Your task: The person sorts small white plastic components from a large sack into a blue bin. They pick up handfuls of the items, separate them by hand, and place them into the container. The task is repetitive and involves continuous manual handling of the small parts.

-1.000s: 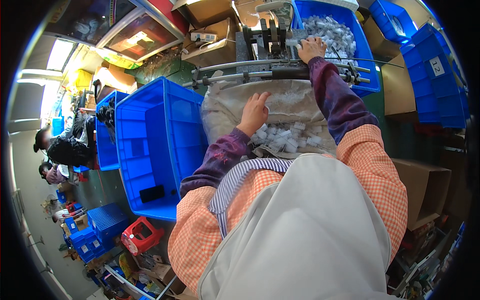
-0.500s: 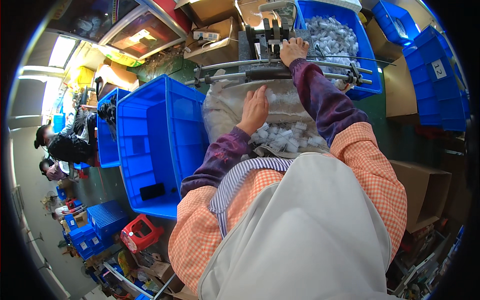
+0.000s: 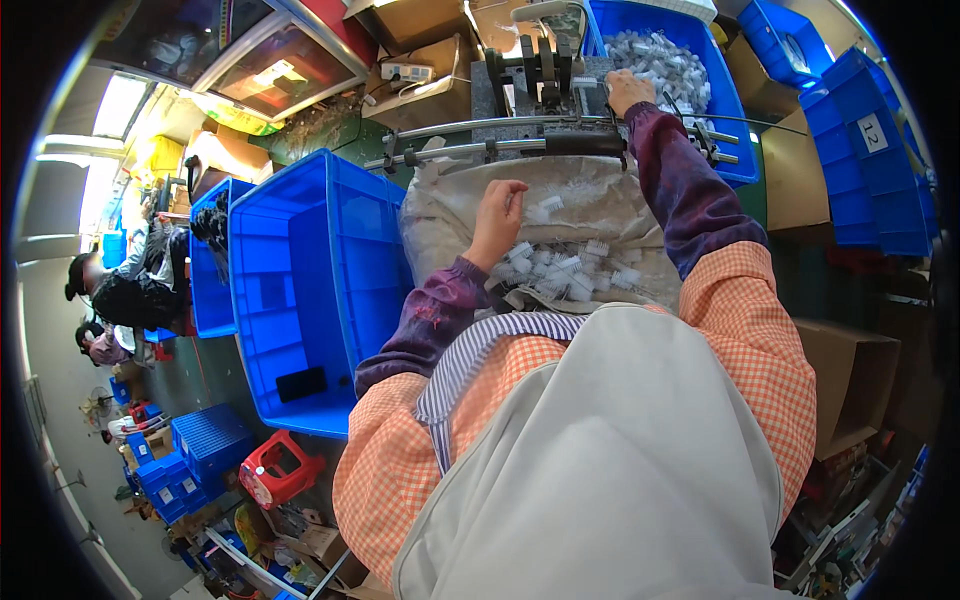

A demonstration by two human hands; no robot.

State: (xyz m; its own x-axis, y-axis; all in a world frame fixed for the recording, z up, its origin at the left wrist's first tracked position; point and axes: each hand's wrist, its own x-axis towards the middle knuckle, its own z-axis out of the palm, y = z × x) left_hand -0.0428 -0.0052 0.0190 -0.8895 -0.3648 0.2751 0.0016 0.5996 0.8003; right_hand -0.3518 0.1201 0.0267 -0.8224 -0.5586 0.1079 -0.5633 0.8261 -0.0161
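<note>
My left hand (image 3: 497,218) is above the beige cloth (image 3: 445,205), its fingers curled and pressed together. Whatever they hold, if anything, cannot be made out. Just to its right lie small white bristle brushes (image 3: 565,270), heaped on the cloth near my lap. My right hand (image 3: 630,93) is at the right end of a small bench machine (image 3: 545,75) with dark upright blocks. Its fingers are closed and their tips hidden. A small whitish piece (image 3: 584,82) sits on the machine, left of that hand. Metal rods (image 3: 460,150) run across between machine and cloth.
Behind my right hand stands a blue bin (image 3: 735,120) full of white brushes. A large blue crate (image 3: 290,300) with a dark flat object (image 3: 302,384) inside is at my left. A red stool (image 3: 280,468), cardboard boxes (image 3: 845,385) and stacked blue crates (image 3: 870,150) stand around. Other people sit far left.
My right hand has moved right, from the machine's middle to its right end. My left hand has drawn slightly left and down, and its fingers, straighter before, are now curled.
</note>
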